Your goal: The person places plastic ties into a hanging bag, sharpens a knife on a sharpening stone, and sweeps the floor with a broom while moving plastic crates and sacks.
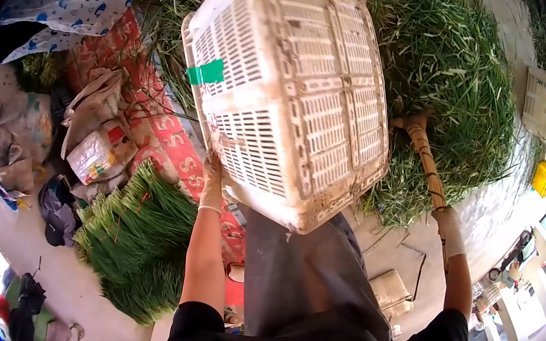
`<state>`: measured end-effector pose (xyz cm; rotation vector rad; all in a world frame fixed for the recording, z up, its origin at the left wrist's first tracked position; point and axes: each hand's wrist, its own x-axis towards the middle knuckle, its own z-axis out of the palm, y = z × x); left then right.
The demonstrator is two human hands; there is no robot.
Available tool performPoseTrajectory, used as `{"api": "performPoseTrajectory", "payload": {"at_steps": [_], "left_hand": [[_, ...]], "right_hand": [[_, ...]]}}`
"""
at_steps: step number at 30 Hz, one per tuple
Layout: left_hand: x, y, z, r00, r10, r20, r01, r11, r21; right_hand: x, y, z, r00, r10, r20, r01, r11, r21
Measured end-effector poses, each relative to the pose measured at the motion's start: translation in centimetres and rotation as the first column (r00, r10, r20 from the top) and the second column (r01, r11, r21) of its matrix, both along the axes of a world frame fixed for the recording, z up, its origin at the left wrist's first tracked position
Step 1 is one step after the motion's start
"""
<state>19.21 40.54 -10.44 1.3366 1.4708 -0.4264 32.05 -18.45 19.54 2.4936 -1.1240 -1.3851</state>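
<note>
My left hand (212, 180), in a pale glove, is closed on the rim of a dirty white plastic crate (316, 94). The crate is raised in front of me, tilted, its slatted base facing me and green tape on one side. Most of my left fingers are hidden against it. My right hand (447, 226), also gloved, is wrapped round a wooden stick (428, 159) bound with dark bands. The stick's far end reaches a large heap of loose green leaves (448, 76).
Tied bundles of long green stalks (142, 236) lie at the left beside a red patterned sheet (174, 141). Crumpled bags (100, 132) are further left. A second crate (545, 105) and a yellow container (545, 178) stand at the right. A flat tan object (391, 291) lies near my feet.
</note>
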Motion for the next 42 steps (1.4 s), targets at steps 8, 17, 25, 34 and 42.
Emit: {"api": "performPoseTrajectory", "payload": {"at_steps": [8,17,25,34,42], "left_hand": [[6.6,-6.8,13.8,0.886,0.176,0.428,-0.101,0.976,-0.192],[12.5,-20.0,18.6,0.653,-0.708,0.269,0.441,0.644,0.625],[12.9,-20.7,19.1,0.746,-0.588,0.312,0.389,0.765,0.513],[12.0,-19.9,18.4,0.768,-0.248,0.59,0.169,0.968,0.186],[12.6,-20.5,19.1,0.754,-0.356,0.553,0.264,0.934,0.242]], "right_hand": [[2.7,-7.7,4.3,0.837,0.544,0.065,-0.54,0.839,-0.072],[21.2,10.3,-3.9,0.546,0.445,0.71,-0.797,0.538,0.276],[26.2,29.2,-7.5,0.358,0.66,0.66,-0.927,0.338,0.164],[25.8,30.2,-12.0,0.375,0.361,0.854,-0.854,0.493,0.166],[28.0,29.3,-8.5,0.874,0.064,0.482,-0.463,0.412,0.785]]}}
